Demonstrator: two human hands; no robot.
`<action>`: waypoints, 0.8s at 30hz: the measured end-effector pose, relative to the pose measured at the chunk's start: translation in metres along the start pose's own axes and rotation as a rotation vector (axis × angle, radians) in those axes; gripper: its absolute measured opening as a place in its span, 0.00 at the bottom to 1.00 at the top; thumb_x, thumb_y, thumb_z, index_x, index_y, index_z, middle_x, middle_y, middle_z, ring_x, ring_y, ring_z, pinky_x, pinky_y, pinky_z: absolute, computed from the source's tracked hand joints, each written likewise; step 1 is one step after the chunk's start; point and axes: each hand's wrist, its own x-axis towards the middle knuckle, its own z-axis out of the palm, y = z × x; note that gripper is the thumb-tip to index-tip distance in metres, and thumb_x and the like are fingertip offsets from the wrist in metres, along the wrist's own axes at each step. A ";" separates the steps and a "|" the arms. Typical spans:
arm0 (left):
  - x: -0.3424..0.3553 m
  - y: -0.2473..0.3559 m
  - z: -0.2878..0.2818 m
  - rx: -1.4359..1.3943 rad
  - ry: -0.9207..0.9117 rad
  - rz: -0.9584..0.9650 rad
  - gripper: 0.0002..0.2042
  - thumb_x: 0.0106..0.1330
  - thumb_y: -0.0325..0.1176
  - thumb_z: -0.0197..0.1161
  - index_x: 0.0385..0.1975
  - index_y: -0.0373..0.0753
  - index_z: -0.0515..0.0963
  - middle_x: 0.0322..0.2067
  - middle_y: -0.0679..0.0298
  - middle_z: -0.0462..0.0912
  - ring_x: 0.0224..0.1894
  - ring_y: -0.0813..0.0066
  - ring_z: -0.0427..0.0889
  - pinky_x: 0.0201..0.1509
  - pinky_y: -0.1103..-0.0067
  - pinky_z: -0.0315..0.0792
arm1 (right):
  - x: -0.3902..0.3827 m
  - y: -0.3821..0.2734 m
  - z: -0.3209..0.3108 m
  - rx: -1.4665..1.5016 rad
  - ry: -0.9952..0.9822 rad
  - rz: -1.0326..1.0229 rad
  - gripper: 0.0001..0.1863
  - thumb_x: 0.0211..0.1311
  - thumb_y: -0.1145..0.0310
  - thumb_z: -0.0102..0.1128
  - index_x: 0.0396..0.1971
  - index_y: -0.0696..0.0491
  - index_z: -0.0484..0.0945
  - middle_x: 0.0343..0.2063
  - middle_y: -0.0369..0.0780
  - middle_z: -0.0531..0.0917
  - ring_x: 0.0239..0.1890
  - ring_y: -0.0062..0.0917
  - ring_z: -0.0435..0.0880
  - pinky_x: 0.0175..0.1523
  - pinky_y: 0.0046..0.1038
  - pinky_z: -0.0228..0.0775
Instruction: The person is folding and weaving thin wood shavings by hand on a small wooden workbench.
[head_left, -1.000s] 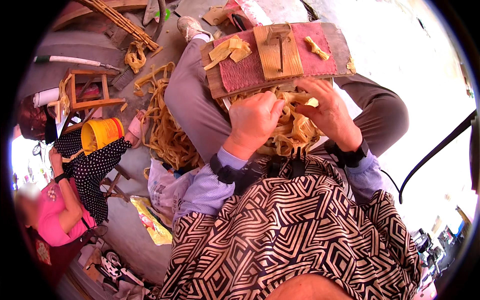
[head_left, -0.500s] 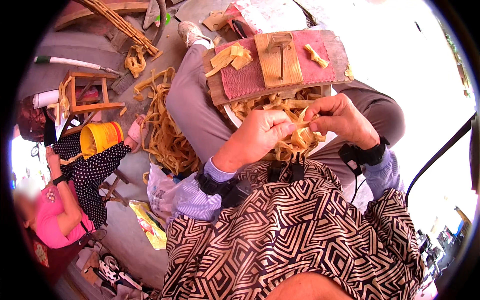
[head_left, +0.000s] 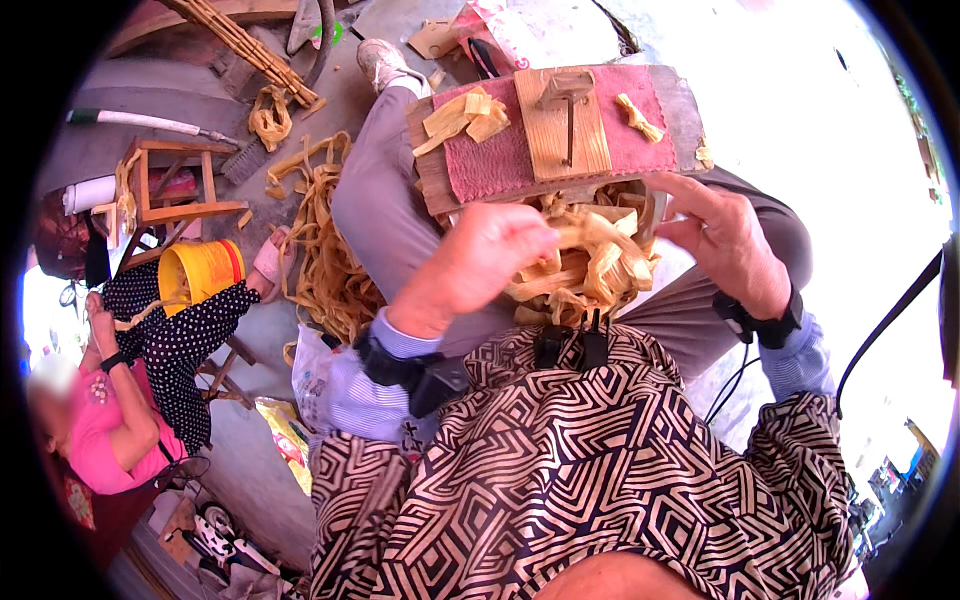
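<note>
My left hand (head_left: 475,262) pinches a pale tan strip (head_left: 585,235) above a loose pile of strips (head_left: 590,285) in my lap. My right hand (head_left: 728,242) is right of the pile, thumb and fingers apart, holding nothing visible. Beyond both hands a wooden board (head_left: 685,120) rests across my legs, carrying a red textured mat (head_left: 465,160), a wooden block (head_left: 560,145) with a thin metal rod, some short flat pieces (head_left: 455,117) and a small bundled strip (head_left: 638,118).
A co-worker (head_left: 125,420) sits at left with a yellow bucket (head_left: 200,268). Nearby are a long heap of strips (head_left: 325,240), a wooden stool (head_left: 178,213), a brush (head_left: 240,160), a bamboo bundle (head_left: 240,45) and plastic bags (head_left: 310,380). A black cable (head_left: 885,315) hangs at right.
My hands were together pulling at a strip half a second ago; they have moved apart, the left leftward still pinching it, the right to the right, opened.
</note>
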 end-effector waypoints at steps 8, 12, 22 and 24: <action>0.007 0.017 0.020 -0.018 -0.021 0.009 0.11 0.71 0.35 0.58 0.30 0.33 0.78 0.25 0.78 0.71 0.30 0.90 0.65 0.32 0.86 0.63 | 0.019 -0.024 0.029 -0.177 -0.089 -0.408 0.12 0.51 0.71 0.65 0.29 0.56 0.70 0.25 0.42 0.74 0.30 0.41 0.79 0.33 0.39 0.69; -0.007 0.018 0.021 0.006 -0.134 -0.053 0.11 0.70 0.33 0.58 0.29 0.32 0.77 0.24 0.76 0.72 0.29 0.88 0.66 0.33 0.85 0.64 | 0.007 -0.018 0.017 0.015 -0.242 -0.274 0.07 0.56 0.73 0.62 0.29 0.59 0.73 0.23 0.42 0.75 0.27 0.37 0.80 0.30 0.34 0.70; 0.070 -0.020 -0.016 -0.067 0.223 0.102 0.06 0.69 0.29 0.56 0.40 0.34 0.76 0.24 0.75 0.73 0.25 0.88 0.69 0.29 0.86 0.66 | 0.063 0.029 0.044 0.309 0.218 0.056 0.07 0.64 0.72 0.57 0.38 0.59 0.78 0.22 0.38 0.79 0.26 0.20 0.77 0.32 0.22 0.67; 0.077 -0.022 -0.020 -0.064 0.269 0.092 0.05 0.69 0.28 0.56 0.39 0.34 0.75 0.24 0.74 0.74 0.25 0.87 0.70 0.29 0.85 0.66 | 0.072 0.034 0.048 0.193 0.303 0.015 0.07 0.63 0.72 0.57 0.37 0.59 0.79 0.23 0.40 0.77 0.27 0.24 0.76 0.34 0.25 0.68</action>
